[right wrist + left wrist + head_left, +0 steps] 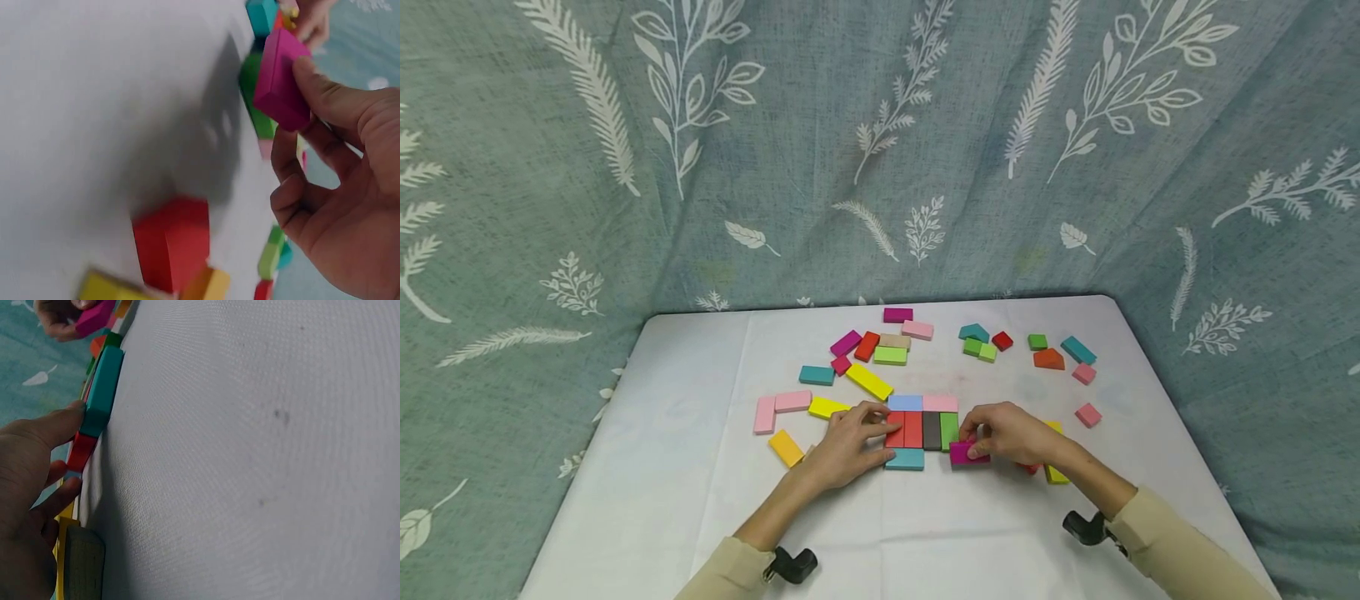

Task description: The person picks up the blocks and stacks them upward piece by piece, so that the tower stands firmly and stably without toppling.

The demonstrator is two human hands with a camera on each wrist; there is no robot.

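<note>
A flat arrangement of blocks lies mid-table: a blue block (905,402) and pink block (940,403) at the back, then two upright-set red blocks (913,430), a dark grey block (931,432) and a green block (949,427), with a teal block (905,460) along the front. My left hand (848,443) steadies its left side, thumb at the teal block's end and fingertips on the left red block. Between thumb and fingers, my right hand (1011,433) pinches a magenta block (278,78), raised over the table beside the green block's front end.
Several loose blocks lie around, including a yellow block (869,382) and pink block (764,415) at the left. Behind are a teal roof-shaped block (973,332) and an orange block (1048,358). A red block (172,244) stands near my right hand. A patterned curtain (805,150) surrounds the table.
</note>
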